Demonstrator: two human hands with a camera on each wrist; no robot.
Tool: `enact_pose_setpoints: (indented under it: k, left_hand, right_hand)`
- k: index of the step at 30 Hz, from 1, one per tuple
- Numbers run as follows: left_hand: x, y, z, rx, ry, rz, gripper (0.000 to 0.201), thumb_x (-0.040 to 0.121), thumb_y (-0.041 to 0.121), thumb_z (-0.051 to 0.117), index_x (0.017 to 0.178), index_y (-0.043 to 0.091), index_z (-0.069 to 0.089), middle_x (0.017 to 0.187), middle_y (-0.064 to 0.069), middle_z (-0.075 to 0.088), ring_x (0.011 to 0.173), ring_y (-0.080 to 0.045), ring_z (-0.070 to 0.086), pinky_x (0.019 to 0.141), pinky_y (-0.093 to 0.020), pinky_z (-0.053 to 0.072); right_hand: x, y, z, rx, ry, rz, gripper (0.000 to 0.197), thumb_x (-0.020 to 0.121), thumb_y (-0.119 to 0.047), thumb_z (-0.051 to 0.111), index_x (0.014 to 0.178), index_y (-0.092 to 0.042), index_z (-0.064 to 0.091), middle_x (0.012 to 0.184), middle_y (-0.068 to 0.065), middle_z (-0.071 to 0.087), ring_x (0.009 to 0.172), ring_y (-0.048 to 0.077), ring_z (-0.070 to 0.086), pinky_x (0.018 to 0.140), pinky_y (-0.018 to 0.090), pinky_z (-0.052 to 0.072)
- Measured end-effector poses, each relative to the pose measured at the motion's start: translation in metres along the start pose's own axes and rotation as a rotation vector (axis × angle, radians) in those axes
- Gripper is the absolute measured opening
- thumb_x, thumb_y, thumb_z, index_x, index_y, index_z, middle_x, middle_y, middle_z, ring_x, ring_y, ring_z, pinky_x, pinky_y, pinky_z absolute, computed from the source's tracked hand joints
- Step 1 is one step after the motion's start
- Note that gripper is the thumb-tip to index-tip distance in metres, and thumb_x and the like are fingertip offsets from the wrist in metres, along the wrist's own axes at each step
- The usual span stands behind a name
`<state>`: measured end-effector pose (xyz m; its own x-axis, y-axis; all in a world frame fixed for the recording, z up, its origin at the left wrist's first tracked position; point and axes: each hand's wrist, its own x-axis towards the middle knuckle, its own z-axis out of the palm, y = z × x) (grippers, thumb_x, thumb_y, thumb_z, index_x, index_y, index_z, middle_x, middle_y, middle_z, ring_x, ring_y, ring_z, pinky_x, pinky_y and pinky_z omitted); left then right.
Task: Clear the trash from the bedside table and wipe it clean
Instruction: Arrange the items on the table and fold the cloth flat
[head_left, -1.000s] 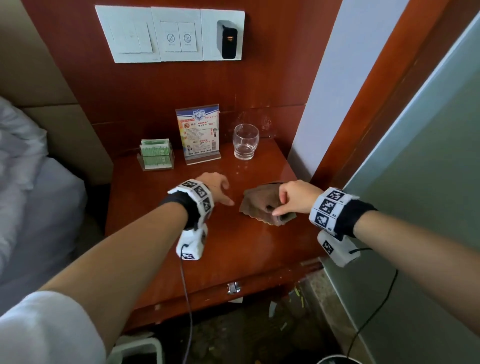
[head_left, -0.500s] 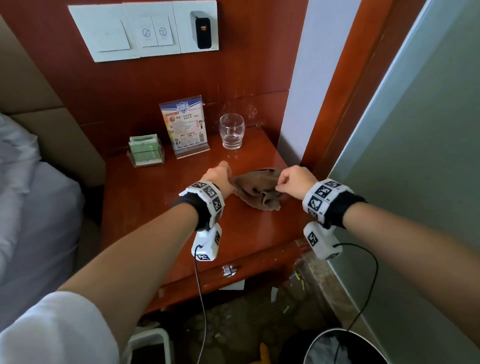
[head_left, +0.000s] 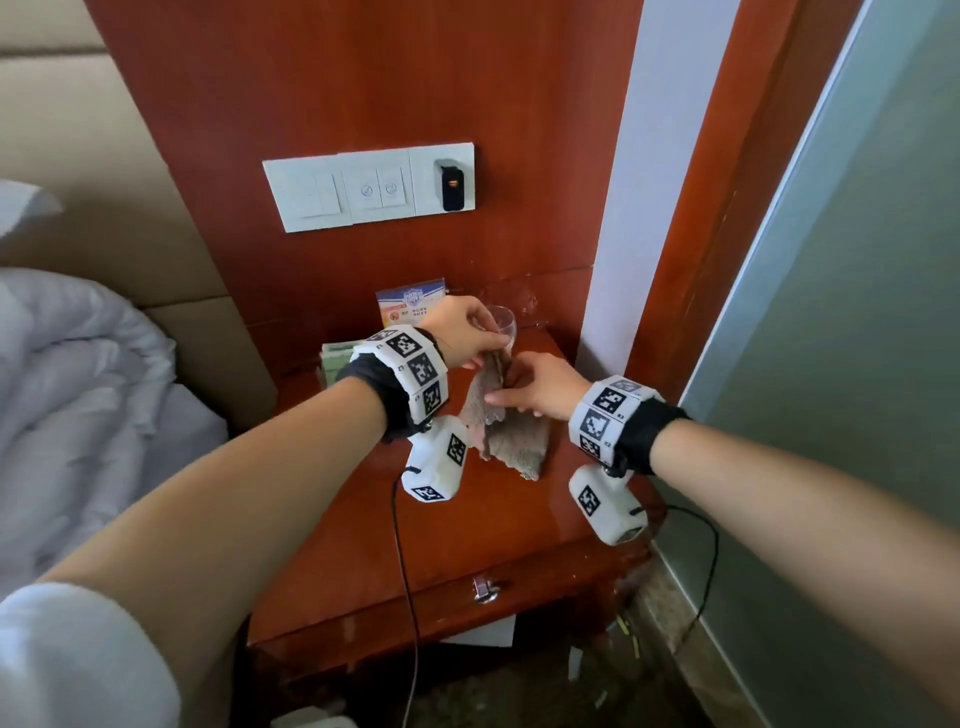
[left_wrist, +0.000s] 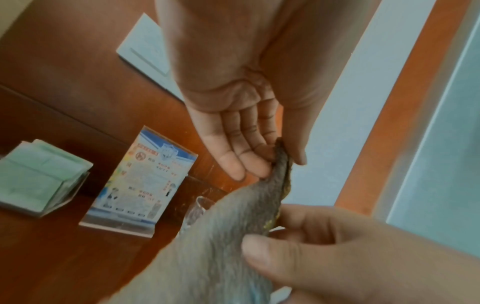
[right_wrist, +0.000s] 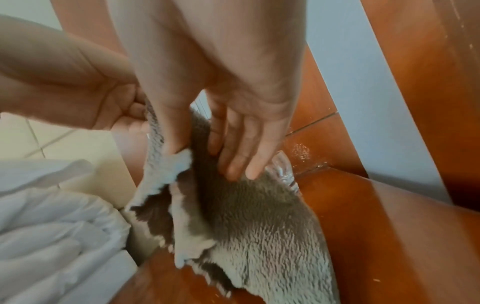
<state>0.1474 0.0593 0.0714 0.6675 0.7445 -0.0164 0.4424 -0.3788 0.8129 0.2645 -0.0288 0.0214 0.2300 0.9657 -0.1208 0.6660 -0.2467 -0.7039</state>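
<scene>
Both hands are lifted over the wooden bedside surface (head_left: 467, 530) with a brown fleecy cloth (head_left: 511, 436) held up between them. The left hand (head_left: 462, 332) pinches the cloth's top edge between thumb and forefinger, its other fingers (left_wrist: 233, 156) straight and lying side by side. The right hand (head_left: 540, 384) grips the cloth a little lower, at about 4 o'clock from the left hand, thumb on one face and its fingers (right_wrist: 244, 156) on the other, only loosely bent. From the two grips the cloth hangs down in folds; whether its lower corner touches the surface or hangs just above it cannot be told.

Behind the hands, toward 12 o'clock on the surface, a drinking glass (head_left: 501, 319) stands near the back wall, partly hidden by the left hand. At its 9 o'clock is an upright printed card in a clear stand (left_wrist: 145, 179), and further out toward 9 o'clock a clear holder of green-and-white packets (left_wrist: 39, 174). On the wood panel above is a white switch plate (head_left: 369, 187) with a black plug-in unit at its right end. White bedding (head_left: 78, 395) lies at 9 o'clock of the surface. A drawer with a metal pull (head_left: 485, 590) sits under the front edge, and small scraps of litter (head_left: 574, 662) lie on the floor below at 6 o'clock
</scene>
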Motion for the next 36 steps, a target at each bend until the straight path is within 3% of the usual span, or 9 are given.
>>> enact_pose_setpoints:
  k: [3, 7, 11, 14, 18, 21, 25, 30, 36]
  left_hand:
    - [-0.008, 0.01, -0.025, -0.048, 0.039, -0.01, 0.017, 0.083, 0.017, 0.07, 0.075, 0.015, 0.054, 0.073, -0.006, 0.064, 0.06, -0.015, 0.062, 0.063, -0.026, 0.056]
    - [-0.021, 0.015, -0.061, -0.119, 0.098, -0.029, 0.015, 0.082, 0.02, 0.07, 0.077, 0.014, 0.057, 0.075, -0.007, 0.064, 0.062, -0.016, 0.062, 0.073, -0.033, 0.056]
    - [-0.036, 0.019, -0.098, -0.154, 0.102, -0.091, 0.015, 0.08, 0.021, 0.072, 0.077, 0.014, 0.058, 0.07, -0.005, 0.065, 0.054, -0.01, 0.06, 0.07, -0.029, 0.057]
    - [-0.048, 0.018, -0.123, -0.13, 0.074, -0.125, 0.016, 0.078, 0.018, 0.074, 0.077, 0.013, 0.058, 0.068, -0.004, 0.064, 0.049, -0.007, 0.059, 0.069, -0.028, 0.058]
    - [-0.065, 0.018, -0.143, -0.081, -0.013, -0.122, 0.016, 0.078, 0.008, 0.073, 0.079, 0.01, 0.057, 0.059, -0.002, 0.062, 0.048, -0.01, 0.055, 0.06, -0.023, 0.058]
    - [-0.075, 0.021, -0.151, 0.044, -0.108, -0.107, 0.015, 0.079, 0.002, 0.07, 0.082, 0.01, 0.058, 0.058, 0.0, 0.061, 0.054, -0.012, 0.053, 0.053, -0.014, 0.052]
    - [-0.073, 0.02, -0.149, 0.322, -0.071, -0.039, 0.011, 0.082, 0.004, 0.067, 0.084, 0.014, 0.064, 0.071, 0.002, 0.059, 0.064, -0.008, 0.055, 0.062, -0.013, 0.049]
    - [-0.071, 0.01, -0.134, 0.362, 0.033, 0.029, 0.01, 0.085, 0.005, 0.059, 0.083, 0.014, 0.061, 0.065, 0.003, 0.055, 0.053, -0.001, 0.05, 0.053, -0.013, 0.041]
    - [-0.06, -0.011, -0.114, 0.348, 0.013, 0.078, 0.023, 0.084, 0.006, 0.06, 0.075, 0.027, 0.057, 0.082, 0.001, 0.061, 0.082, -0.016, 0.056, 0.084, -0.034, 0.047]
  right_hand:
    - [0.006, -0.016, -0.003, 0.118, 0.014, -0.025, 0.021, 0.085, -0.015, 0.066, 0.105, -0.012, 0.062, 0.089, 0.004, 0.063, 0.092, 0.029, 0.064, 0.086, 0.041, 0.054]
    - [0.006, -0.044, -0.016, 0.183, -0.082, -0.137, 0.014, 0.085, -0.01, 0.066, 0.099, -0.013, 0.065, 0.082, -0.004, 0.063, 0.085, 0.015, 0.059, 0.087, 0.03, 0.044]
    - [0.008, -0.071, -0.025, 0.152, -0.167, -0.165, 0.012, 0.077, -0.026, 0.074, 0.084, -0.017, 0.069, 0.07, 0.0, 0.064, 0.067, 0.021, 0.056, 0.065, 0.032, 0.042]
    - [0.008, -0.089, -0.037, 0.085, -0.19, -0.222, 0.007, 0.083, -0.02, 0.07, 0.077, -0.02, 0.066, 0.06, -0.01, 0.061, 0.052, 0.005, 0.053, 0.054, 0.018, 0.038]
    - [0.01, -0.105, -0.057, 0.041, -0.159, -0.287, 0.004, 0.079, -0.023, 0.073, 0.076, -0.024, 0.07, 0.079, 0.003, 0.066, 0.073, 0.014, 0.057, 0.074, 0.028, 0.043]
    - [0.009, -0.121, -0.07, -0.051, -0.174, -0.318, 0.005, 0.08, -0.024, 0.072, 0.075, -0.026, 0.071, 0.077, -0.002, 0.065, 0.078, 0.017, 0.055, 0.079, 0.033, 0.041]
    - [0.006, -0.144, -0.088, -0.076, -0.181, -0.358, 0.007, 0.084, -0.02, 0.068, 0.077, -0.024, 0.068, 0.07, -0.007, 0.062, 0.07, 0.013, 0.054, 0.072, 0.029, 0.042]
    - [0.0, -0.153, -0.107, -0.024, -0.16, -0.425, 0.01, 0.088, -0.01, 0.062, 0.081, -0.017, 0.065, 0.077, -0.007, 0.061, 0.073, 0.003, 0.055, 0.075, 0.015, 0.042]
    - [0.001, -0.142, -0.112, -0.044, -0.14, -0.443, 0.008, 0.088, -0.008, 0.062, 0.084, -0.014, 0.065, 0.079, -0.006, 0.06, 0.074, 0.004, 0.052, 0.077, 0.017, 0.039]
